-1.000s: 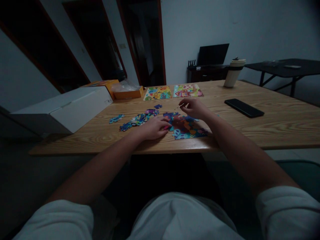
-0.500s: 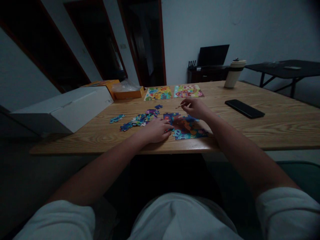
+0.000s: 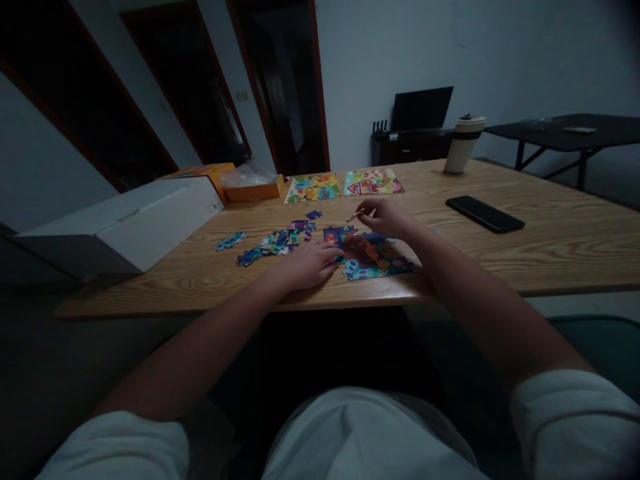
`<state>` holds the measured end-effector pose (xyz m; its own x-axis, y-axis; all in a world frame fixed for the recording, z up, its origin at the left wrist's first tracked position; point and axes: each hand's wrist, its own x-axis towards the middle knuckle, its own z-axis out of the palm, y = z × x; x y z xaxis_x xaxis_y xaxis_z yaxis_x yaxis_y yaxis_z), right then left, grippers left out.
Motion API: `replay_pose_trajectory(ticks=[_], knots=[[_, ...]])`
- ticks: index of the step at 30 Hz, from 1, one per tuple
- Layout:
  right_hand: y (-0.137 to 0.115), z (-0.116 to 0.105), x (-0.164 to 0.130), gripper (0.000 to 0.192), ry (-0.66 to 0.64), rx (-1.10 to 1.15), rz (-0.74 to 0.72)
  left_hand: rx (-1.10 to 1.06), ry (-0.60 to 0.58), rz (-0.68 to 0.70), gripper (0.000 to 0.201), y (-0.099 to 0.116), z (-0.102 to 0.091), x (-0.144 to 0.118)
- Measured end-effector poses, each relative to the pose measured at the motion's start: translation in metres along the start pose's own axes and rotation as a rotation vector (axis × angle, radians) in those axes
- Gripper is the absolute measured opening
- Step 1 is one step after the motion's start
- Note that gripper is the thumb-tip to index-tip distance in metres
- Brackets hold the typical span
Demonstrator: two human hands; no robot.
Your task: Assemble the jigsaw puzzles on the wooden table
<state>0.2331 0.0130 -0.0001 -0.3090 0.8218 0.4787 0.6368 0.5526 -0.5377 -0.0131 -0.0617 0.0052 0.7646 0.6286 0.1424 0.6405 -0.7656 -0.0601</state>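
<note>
Hands at work over a half-built jigsaw, in a dim room: your left hand (image 3: 310, 261) lies palm down, fingers spread and loosely open, on the near-left edge of the assembled section (image 3: 371, 257), which sits close to the near rim of the wooden table (image 3: 550, 247). Your right hand (image 3: 387, 217) hovers just beyond that section, thumb and forefinger pinched on a single puzzle piece (image 3: 356, 215) that looks pale, as if seen from its back or edge-on, though the light is too low to be sure.

Risk lies nearest you. The assembled section is so near the rim that a push from the left palm could slide it over the edge or pop its joints. A piece held wrong side up could be pressed into the wrong gap, and forcing it would buckle its neighbours.

Left of the section, the loose pieces (image 3: 273, 241) lie scattered; a sweeping forearm could drag them. Farther off sit a white box (image 3: 125, 223), an orange box (image 3: 253, 190), two finished puzzles (image 3: 345, 185), a black phone (image 3: 484, 213) and a tumbler (image 3: 463, 143), all well apart from your hands.
</note>
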Motion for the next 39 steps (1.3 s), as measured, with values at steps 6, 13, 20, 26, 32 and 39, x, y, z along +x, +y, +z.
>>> replay_pose_trajectory(ticks=[6, 13, 20, 26, 32, 39], knots=[[-0.001, 0.0, 0.0, 0.015, -0.025, 0.001, 0.011, -0.031, -0.056, -0.071, 0.04, -0.001, 0.008, -0.004], [0.0, 0.001, -0.001, 0.014, -0.044, 0.015, 0.02, 0.019, -0.065, -0.044, 0.04, -0.005, 0.006, -0.002], [-0.001, 0.002, -0.001, 0.017, -0.057, 0.01, 0.011, 0.14, -0.061, 0.086, 0.041, -0.007, 0.005, 0.002], [0.0, -0.002, 0.0, 0.015, -0.014, 0.005, 0.019, 0.017, -0.2, -0.054, 0.056, -0.003, -0.002, -0.007], [-0.001, -0.012, 0.002, 0.025, 0.043, -0.041, 0.109, -0.064, 0.041, -0.343, 0.06, -0.054, -0.03, -0.038], [0.002, -0.013, 0.0, 0.03, 0.062, -0.119, 0.114, -0.04, 0.094, -0.746, 0.056, -0.128, -0.029, -0.119]])
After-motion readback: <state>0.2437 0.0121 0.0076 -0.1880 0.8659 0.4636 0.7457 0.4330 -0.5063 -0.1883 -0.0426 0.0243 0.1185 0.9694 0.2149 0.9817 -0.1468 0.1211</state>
